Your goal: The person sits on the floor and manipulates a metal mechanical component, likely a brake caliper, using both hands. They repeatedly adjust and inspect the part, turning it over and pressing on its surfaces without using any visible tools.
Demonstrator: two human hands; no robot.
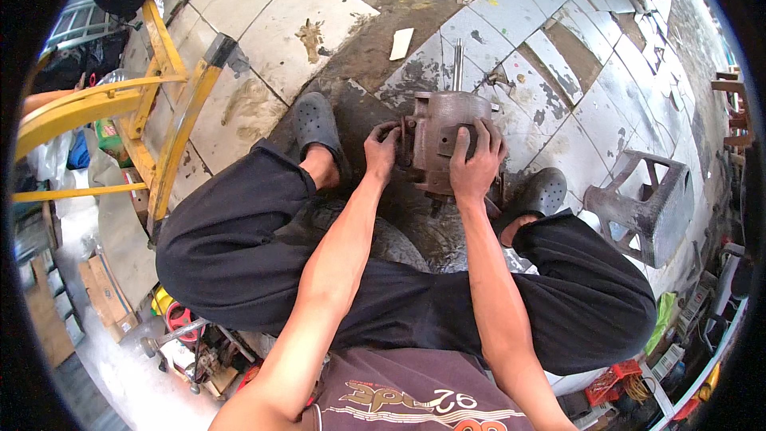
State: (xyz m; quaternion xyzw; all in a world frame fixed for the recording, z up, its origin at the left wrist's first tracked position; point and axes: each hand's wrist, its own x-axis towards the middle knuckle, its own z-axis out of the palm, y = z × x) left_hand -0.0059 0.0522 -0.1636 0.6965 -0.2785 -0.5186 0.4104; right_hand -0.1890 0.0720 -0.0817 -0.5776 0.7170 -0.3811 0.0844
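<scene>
1. A person sits low over a tiled floor (303, 24), knees spread wide in dark trousers, both bare forearms coming in from the lower edge.
2. Between the feet stands a rusty brown cast-metal housing (440, 132), a blocky machine part with a thin steel shaft (457, 64) sticking out of its far end.
3. The housing rests on a dark, oily patch of floor, just beyond the person's knees and between the 2 grey clogs (315, 124).
4. The left hand (381, 152) is at the housing's left side; its fingers are curled narrow against a flat edge or flange there, touching it.
5. The right hand (476, 161) lies on top of the housing, fingers spread wide and wrapped over its upper face, holding it.
6. A grey plastic stool (646, 203) lies tipped on its side at the right, near the right knee but apart from the housing.
7. A yellow metal frame (159, 104) stands at the left, well apart from the hands.
8. Broken tile pieces and a pale scrap (401, 43) lie on the floor beyond the housing.
9. Boxes, tools and coloured clutter crowd the lower left and lower right edges; details there are too small to tell.
</scene>
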